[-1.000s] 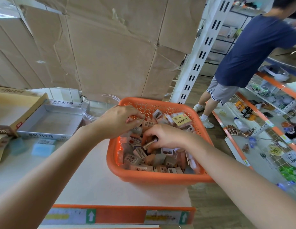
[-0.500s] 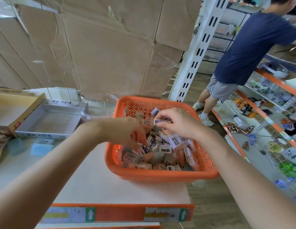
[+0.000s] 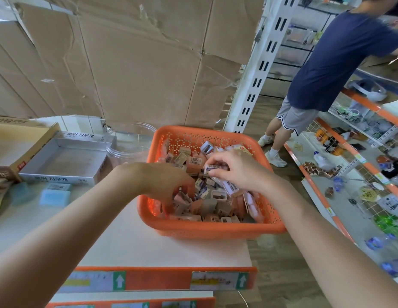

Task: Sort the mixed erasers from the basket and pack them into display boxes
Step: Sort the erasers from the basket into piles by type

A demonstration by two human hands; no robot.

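With right hand [image 3: 234, 171], pinching white eraser [image 3: 214, 168] toward basket [image 3: 215, 230] 12 o'clock; with left hand [image 3: 162, 181], digging into erasers [image 3: 207, 205] at 9 o'clock, grip unclear.

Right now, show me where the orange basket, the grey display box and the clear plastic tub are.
orange basket [image 3: 215, 231]: head view, on its near outer wall.
grey display box [image 3: 66, 162]: head view, on its bare inner floor.
clear plastic tub [image 3: 129, 150]: head view, on its see-through side wall.
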